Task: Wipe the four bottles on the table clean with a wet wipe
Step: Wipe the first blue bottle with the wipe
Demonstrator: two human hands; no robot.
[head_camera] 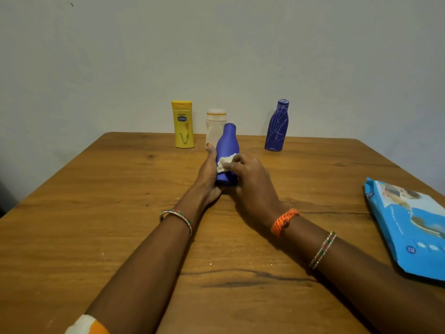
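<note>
Your left hand [209, 174] and right hand [250, 186] cover the lower body of the blue bottle [227, 143], and its cap end is hidden. That bottle hides part of the white bottle [215, 126] behind it. The wipes pack [409, 227] runs off the right edge (its print is too small to read).

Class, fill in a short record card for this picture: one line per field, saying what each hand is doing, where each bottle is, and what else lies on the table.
left hand: holds the plain blue bottle by its side, tilted away
right hand: pinches the wet wipe against that bottle
yellow bottle: upright, far edge, left
white bottle: upright, partly behind the held bottle
scratched blue bottle: upright, far edge, right, white marks on it
wipes pack: flat on the table, right side
wrists: bangles on both, orange band on right
</note>
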